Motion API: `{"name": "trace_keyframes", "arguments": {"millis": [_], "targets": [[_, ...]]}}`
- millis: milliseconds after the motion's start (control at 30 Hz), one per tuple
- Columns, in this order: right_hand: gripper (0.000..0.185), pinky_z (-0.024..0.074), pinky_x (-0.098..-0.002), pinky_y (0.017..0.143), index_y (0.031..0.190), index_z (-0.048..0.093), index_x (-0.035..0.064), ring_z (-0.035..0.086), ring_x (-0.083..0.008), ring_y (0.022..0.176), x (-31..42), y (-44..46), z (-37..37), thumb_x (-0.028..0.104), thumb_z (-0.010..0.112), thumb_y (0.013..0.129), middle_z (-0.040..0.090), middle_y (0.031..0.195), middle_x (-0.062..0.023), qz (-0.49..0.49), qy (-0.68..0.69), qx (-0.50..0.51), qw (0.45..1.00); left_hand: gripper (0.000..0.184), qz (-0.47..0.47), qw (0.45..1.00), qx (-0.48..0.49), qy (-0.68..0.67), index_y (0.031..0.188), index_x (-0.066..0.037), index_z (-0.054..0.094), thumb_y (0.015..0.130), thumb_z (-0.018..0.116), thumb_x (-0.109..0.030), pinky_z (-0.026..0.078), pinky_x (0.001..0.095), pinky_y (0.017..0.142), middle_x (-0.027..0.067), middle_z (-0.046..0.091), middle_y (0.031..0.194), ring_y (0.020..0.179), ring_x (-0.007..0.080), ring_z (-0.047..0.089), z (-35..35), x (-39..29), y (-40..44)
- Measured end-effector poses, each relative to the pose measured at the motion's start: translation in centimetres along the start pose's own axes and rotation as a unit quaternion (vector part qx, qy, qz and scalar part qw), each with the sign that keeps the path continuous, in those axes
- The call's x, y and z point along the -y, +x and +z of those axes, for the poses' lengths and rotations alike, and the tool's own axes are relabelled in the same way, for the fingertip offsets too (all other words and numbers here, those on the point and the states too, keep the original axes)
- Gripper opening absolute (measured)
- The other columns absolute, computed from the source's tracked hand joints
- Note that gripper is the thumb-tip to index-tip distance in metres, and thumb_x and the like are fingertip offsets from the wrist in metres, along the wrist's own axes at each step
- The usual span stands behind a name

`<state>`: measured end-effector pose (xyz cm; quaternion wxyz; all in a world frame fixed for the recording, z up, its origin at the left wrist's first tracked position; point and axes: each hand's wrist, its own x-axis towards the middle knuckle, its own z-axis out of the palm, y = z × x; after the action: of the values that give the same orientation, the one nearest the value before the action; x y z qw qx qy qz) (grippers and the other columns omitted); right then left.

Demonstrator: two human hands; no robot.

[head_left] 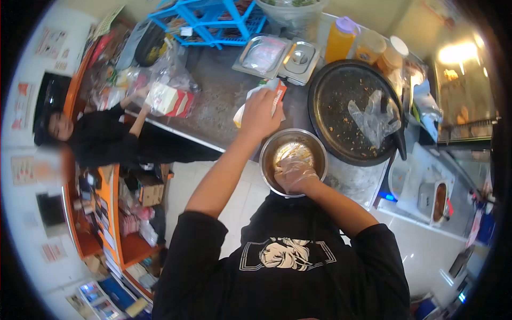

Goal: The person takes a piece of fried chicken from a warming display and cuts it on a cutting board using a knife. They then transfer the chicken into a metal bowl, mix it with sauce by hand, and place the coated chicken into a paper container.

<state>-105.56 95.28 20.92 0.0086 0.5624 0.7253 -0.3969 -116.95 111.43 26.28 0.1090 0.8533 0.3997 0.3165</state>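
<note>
My bare left hand (260, 113) is closed over a white and orange paper food packet (278, 96) on the metal counter. Just to the right, a steel mixing bowl (265, 169) stands at the counter's front edge. Inside it is my right hand (293, 173), in a clear plastic glove, with its fingers curled down against shiny yellowish food (295, 151). What those fingers grip, if anything, is hidden by the glove and the hand.
A round black tray (333, 128) holds crumbs and a crumpled clear glove (376, 118). Steel containers (300, 61), a yellow bottle (340, 41) and a blue rack (213, 21) line the back. At left, another person (101, 133) handles a red and white box (169, 100).
</note>
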Motion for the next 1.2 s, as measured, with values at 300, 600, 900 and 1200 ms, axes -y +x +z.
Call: {"name": "trace_keyframes", "arguments": {"millis": [300, 600, 900, 1200], "targets": [[0.042, 0.0461, -0.0435, 0.103, 0.112, 0.068, 0.0030, 0.059, -0.0347, 0.118, 2.2, 0.0, -0.8, 0.032, 0.048, 0.089, 0.066, 0.120, -0.0201, 0.079, -0.041, -0.036, 0.995, 0.023, 0.189, 0.882, 0.414, 0.123, 0.100, -0.009, 0.069, 0.091, 0.055, -0.025, 0.037, 0.0523, 0.100, 0.0124, 0.071, 0.096, 0.099, 0.0312, 0.064, 3.6, 8.4, 4.7], [0.043, 0.0442, -0.0456, 0.106, 0.115, 0.068, 0.0020, 0.059, -0.0381, 0.120, 2.1, 1.3, 1.0, 0.030, 0.050, 0.089, 0.063, 0.125, -0.0239, 0.180, 0.091, -0.096, 0.975, 0.038, 0.167, 0.839, 0.492, 0.160, 0.074, -0.010, 0.073, 0.095, 0.053, -0.034, 0.036, 0.0478, 0.098, 0.0138, 0.070, 0.079, 0.087, 0.0318, 0.066, -2.3, 10.0, 5.9], [0.041, 0.0455, -0.0451, 0.104, 0.113, 0.069, 0.0034, 0.060, -0.0368, 0.119, 2.2, 1.8, 1.9, 0.029, 0.051, 0.088, 0.065, 0.122, -0.0238, 0.190, 0.052, -0.104, 0.975, 0.029, 0.230, 0.747, 0.533, 0.324, 0.085, -0.009, 0.076, 0.091, 0.057, -0.030, 0.033, 0.0472, 0.104, 0.0141, 0.073, 0.094, 0.089, 0.0310, 0.069, -3.0, 10.5, 2.0], [0.042, 0.0465, -0.0447, 0.102, 0.115, 0.067, 0.0032, 0.060, -0.0354, 0.118, 3.8, 1.4, 0.7, 0.034, 0.054, 0.090, 0.063, 0.124, -0.0218, 0.239, 0.059, -0.091, 0.965, 0.043, -0.162, 0.886, 0.380, 0.209, 0.110, -0.005, 0.070, 0.084, 0.071, -0.040, 0.050, 0.0458, 0.097, 0.0173, 0.063, 0.121, 0.120, 0.0327, 0.058, 2.2, 8.5, -2.9]]}}
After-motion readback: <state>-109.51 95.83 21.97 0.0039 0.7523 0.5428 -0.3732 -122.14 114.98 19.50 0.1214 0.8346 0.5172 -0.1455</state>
